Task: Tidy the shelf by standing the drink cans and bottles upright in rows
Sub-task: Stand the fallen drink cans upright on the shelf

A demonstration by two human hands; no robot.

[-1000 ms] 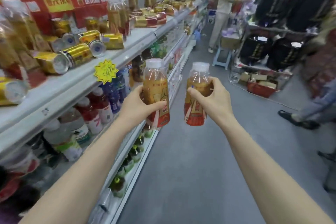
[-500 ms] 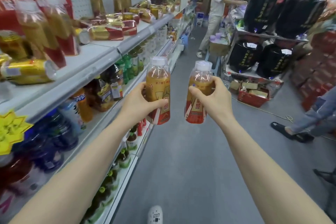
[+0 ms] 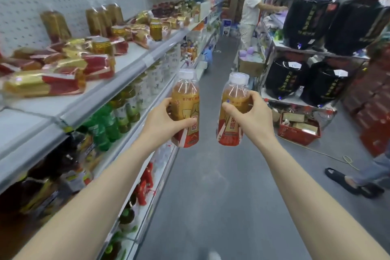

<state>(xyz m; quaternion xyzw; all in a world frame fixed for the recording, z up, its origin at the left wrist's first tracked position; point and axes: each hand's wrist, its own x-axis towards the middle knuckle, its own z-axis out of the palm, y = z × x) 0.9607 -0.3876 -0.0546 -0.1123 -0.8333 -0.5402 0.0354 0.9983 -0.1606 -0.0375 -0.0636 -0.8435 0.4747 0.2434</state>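
Bottles of amber drink, two of them, are held upright with white caps up, side by side over the aisle floor (image 3: 211,186), out to the right of the top shelf (image 3: 135,63) and a little below its front edge. The left bottle (image 3: 185,110) sits in the left hand (image 3: 162,122), whose fingers curl round the labelled middle while the thumb lies across the front. The right bottle (image 3: 233,112) is gripped the same way by the right hand (image 3: 253,118), thumb on the label and fingers wrapped round the far side. The two bottles are near each other but apart. On the top shelf, fallen bottles (image 3: 44,84) lie on their sides toward its near end, while gold cans (image 3: 155,31) stand upright farther along it. Under the top shelf, green bottles (image 3: 105,126) stand in rows. Well to the right of the top shelf, across the aisle, a red basket (image 3: 299,131) rests on the floor, and a person in white (image 3: 250,15) stands beyond the shelf's far end
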